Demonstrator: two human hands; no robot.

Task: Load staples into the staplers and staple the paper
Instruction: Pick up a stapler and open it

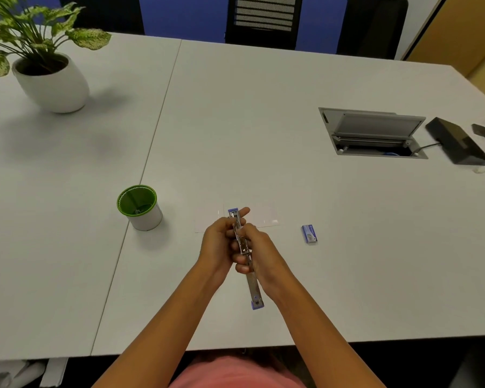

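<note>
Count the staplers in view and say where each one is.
1. The stapler, swung open, is held above the table by the left hand and right hand, over the paper. Any others aren't visible.

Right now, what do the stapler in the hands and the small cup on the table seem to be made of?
The stapler: bare metal, shiny, judging by silver glints along its opened length; the blue end caps look like plastic. The cup: probably plastic, with a matte white wall and a glossy green rim and lining, though glazed ceramic is possible.
</note>
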